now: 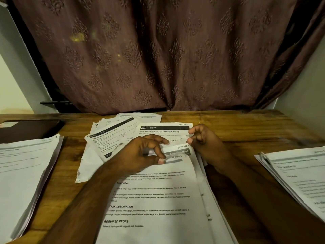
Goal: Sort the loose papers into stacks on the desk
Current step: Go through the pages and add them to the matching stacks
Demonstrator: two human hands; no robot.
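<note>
Peeling at the top edge of the centre pile [154, 196], the left hand [140, 154] has thumb and forefinger curled in a pinch on the upper corner of the top sheet, right at the "SECTION 5" header. The right hand [204, 140], just right of centre, has its fingers loosely curled at the same edge; whether it truly grips a sheet or only steadies the corner cannot be told from here.

The papers still to sort sit in the lower middle of the frame, with a fanned scatter [123, 132] just above, toward the curtain [158, 59]. One sorted stack [24, 173] lies at the left edge, another [299, 176] at the right edge, both on the wooden desk [237, 127].

The danger looks plain: two sheets appear lifted together at that corner, so a double pick could send a page to the wrong stack. A sharp tug might crease or tear the pinched corner. The fanned scatter could also slide if the pile beneath is dragged.
</note>
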